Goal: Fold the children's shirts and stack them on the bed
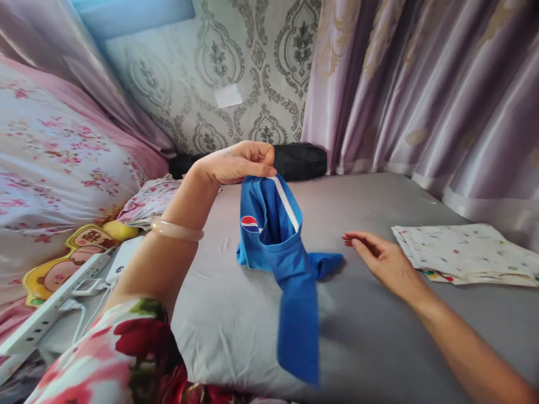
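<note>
A blue apron-like cloth item (pixel 297 292) with a red, white and blue round logo hangs from my left hand (pixel 248 160). The fingers of that hand pinch its upper edge, where a white strip runs along the inside of an open loop. One wide blue band dangles toward me, and a shorter end points right, low over the bed. To the right, my right hand (pixel 379 255) is apart from the cloth, its fingers loosely curved with nothing in them. A pale bangle (pixel 177 229) circles my left wrist.
Grey sheeting covers the bed (pixel 362 336). Folded white patterned cloth (pixel 467 252) lies at right. A white power strip (pixel 46 311) with plugs and a yellow cartoon cushion (pixel 54 269) are at left. A black long bundle (pixel 301 160) lies against the wall; curtains (pixel 421 84) hang right.
</note>
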Demonstrator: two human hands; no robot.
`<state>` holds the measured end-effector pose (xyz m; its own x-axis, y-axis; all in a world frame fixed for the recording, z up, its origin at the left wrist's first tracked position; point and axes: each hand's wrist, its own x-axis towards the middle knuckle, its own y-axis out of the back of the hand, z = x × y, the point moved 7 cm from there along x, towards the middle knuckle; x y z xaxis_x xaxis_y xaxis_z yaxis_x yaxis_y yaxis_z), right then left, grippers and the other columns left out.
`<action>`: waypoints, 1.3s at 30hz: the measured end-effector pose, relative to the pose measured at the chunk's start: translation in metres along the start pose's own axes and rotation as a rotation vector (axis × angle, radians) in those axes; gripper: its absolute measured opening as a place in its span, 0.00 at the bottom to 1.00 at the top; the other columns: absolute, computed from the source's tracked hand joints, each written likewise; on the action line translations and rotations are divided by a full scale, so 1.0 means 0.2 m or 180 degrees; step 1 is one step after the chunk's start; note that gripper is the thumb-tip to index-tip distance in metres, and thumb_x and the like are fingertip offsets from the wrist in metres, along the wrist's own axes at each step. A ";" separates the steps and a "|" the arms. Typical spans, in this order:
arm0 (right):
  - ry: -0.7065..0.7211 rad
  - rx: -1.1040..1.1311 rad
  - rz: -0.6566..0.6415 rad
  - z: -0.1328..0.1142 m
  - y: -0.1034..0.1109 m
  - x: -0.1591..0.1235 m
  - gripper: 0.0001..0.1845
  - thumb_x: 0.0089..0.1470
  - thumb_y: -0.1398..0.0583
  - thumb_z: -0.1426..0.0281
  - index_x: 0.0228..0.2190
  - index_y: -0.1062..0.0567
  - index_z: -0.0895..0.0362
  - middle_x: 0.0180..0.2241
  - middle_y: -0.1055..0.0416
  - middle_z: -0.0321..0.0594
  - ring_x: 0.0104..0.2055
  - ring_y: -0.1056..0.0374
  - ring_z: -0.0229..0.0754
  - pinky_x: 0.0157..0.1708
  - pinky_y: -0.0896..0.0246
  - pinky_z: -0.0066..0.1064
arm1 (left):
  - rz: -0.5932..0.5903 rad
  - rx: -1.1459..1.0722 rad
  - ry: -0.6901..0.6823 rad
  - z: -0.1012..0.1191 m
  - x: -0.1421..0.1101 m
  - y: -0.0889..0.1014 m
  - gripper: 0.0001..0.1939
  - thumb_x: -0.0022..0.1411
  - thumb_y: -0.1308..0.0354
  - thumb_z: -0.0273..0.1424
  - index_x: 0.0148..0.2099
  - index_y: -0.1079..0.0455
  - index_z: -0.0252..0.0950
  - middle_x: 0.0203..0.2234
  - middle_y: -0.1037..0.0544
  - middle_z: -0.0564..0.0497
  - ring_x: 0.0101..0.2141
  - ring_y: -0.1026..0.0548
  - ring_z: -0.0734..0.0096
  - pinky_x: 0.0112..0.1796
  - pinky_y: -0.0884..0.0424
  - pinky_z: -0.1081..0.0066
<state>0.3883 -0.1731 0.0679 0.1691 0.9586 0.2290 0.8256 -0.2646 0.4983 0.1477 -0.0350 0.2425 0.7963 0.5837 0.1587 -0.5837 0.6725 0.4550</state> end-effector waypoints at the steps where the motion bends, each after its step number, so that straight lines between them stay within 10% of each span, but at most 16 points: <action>1: 0.0007 0.0307 -0.0077 -0.07 -0.02 0.00 0.21 0.58 0.44 0.52 0.43 0.23 0.54 0.42 0.22 0.45 0.44 0.25 0.48 0.47 0.30 0.42 | 0.0025 -0.0008 0.0000 -0.01 0.01 -0.01 0.21 0.51 0.29 0.30 0.24 0.42 0.35 0.14 0.38 0.61 0.14 0.39 0.86 0.16 0.44 0.83; 14: 0.0265 0.1231 -0.1032 -0.33 -0.47 0.05 0.22 0.51 0.35 0.56 0.45 0.27 0.54 0.39 0.25 0.40 0.40 0.29 0.42 0.43 0.33 0.38 | 0.0640 -0.0266 0.0035 -0.07 -0.01 0.03 0.18 0.51 0.31 0.25 0.23 0.41 0.35 0.14 0.40 0.61 0.14 0.37 0.85 0.16 0.42 0.83; 23: -0.0475 0.2130 -0.1657 -0.36 -0.67 0.08 0.21 0.41 0.30 0.56 0.32 0.27 0.55 0.32 0.27 0.36 0.36 0.31 0.41 0.39 0.35 0.35 | 0.1030 -0.0638 0.0121 -0.11 -0.09 0.06 0.16 0.50 0.31 0.23 0.25 0.39 0.34 0.15 0.35 0.59 0.16 0.31 0.80 0.19 0.35 0.81; 29: -0.0363 0.1720 -0.1094 -0.37 -0.39 0.15 0.22 0.42 0.31 0.53 0.26 0.33 0.54 0.24 0.33 0.30 0.27 0.36 0.35 0.28 0.39 0.29 | 0.1078 -0.1073 0.0385 -0.34 -0.23 0.12 0.18 0.43 0.26 0.27 0.33 0.32 0.33 0.20 0.27 0.56 0.21 0.26 0.74 0.23 0.29 0.76; 34: 0.0307 0.0460 -0.0924 -0.46 -0.10 0.18 0.18 0.46 0.33 0.55 0.31 0.29 0.54 0.29 0.31 0.32 0.30 0.37 0.36 0.30 0.41 0.28 | 0.0323 -0.1140 0.0581 -0.57 -0.32 -0.05 0.26 0.35 0.23 0.28 0.39 0.26 0.32 0.29 0.23 0.51 0.27 0.26 0.75 0.28 0.29 0.77; 39: 0.0364 -0.0624 -0.1404 -0.42 -0.04 0.18 0.17 0.48 0.35 0.54 0.37 0.23 0.52 0.24 0.33 0.30 0.27 0.38 0.36 0.28 0.44 0.28 | 0.0064 -0.1268 0.1030 -0.75 -0.37 -0.22 0.21 0.40 0.26 0.28 0.39 0.25 0.34 0.33 0.22 0.49 0.31 0.25 0.71 0.33 0.28 0.74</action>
<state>0.3414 -0.1459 0.1423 -0.2428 0.9690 0.0456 0.6864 0.1384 0.7139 0.0905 -0.0398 0.0790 0.7310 0.6670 -0.1441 -0.6639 0.7440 0.0754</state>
